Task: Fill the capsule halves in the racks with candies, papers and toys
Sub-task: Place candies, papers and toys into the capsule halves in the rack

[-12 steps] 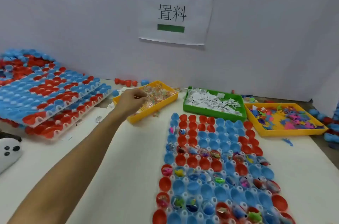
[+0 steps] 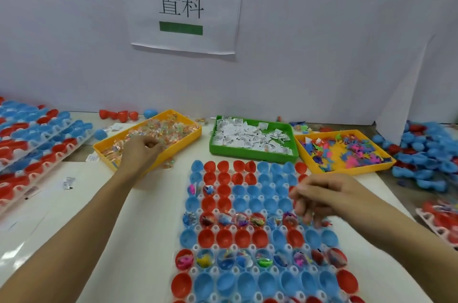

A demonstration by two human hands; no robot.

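table: white top (image 2: 128, 240), fills the lower view, meets the wall at 12 o'clock
wall: plain white panel (image 2: 322, 42), paper sign (image 2: 184, 8) with two printed characters and green bars
rack: white rack (image 2: 257, 235) at 6 o'clock, red and blue capsule halves in rows, some rows filled, others bare
candy tray: yellow tray (image 2: 183, 134) at 11 o'clock, wrapped candies inside
paper tray: green tray (image 2: 252, 153) at 12 o'clock, folded papers inside
toy tray: yellow tray (image 2: 352, 170) at 1 o'clock, coloured toys inside
left hand: left hand (image 2: 142, 151) in candy tray, fingers curled onto candies; can't tell if any is pinched
right hand: right hand (image 2: 322, 194) blurred over rack's right side, fingers curled; contents can't tell
spare racks: stacked racks (image 2: 34, 139) at 9 o'clock
loose halves: blue and red pile (image 2: 426, 153) at 3 o'clock
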